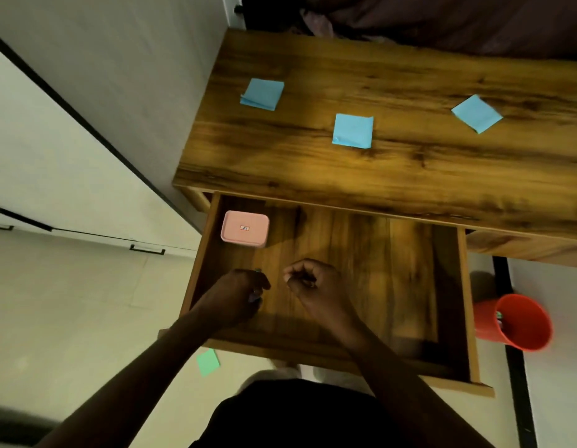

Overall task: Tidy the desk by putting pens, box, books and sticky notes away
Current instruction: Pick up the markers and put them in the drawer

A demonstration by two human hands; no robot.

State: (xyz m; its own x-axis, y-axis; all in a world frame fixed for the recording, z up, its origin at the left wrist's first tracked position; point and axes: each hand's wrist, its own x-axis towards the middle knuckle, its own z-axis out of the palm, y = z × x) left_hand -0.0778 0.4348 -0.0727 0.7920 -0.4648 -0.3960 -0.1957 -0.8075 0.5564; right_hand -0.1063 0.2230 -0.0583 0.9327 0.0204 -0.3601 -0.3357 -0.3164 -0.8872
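- Left hand (240, 294) low inside the open wooden drawer (463, 286), near its left wall, fingers curled shut around something small; only slivers show past the knuckles, a pale tip below and a dark tip above. Possibly pens, too blurred to confirm.
- Right hand (313, 281) just beside it over the drawer floor, fingers curled into a loose fist; whether it pinches anything I cannot tell.
- Pink rounded plastic box (245, 228) with a small label sits in the drawer's back left corner, apart from both hands.
- Drawer's right side in deep shadow; contents there unreadable.
- Wooden desk top (410, 176) above carries three blue square sticky notes: left (262, 93), middle (353, 130), right (477, 113), well apart.
- Green sticky note (208, 362) on the pale floor below the drawer front, partly hidden by the left forearm.
- Red plastic cup (519, 321) on the floor right of the drawer; something small inside, indistinct.
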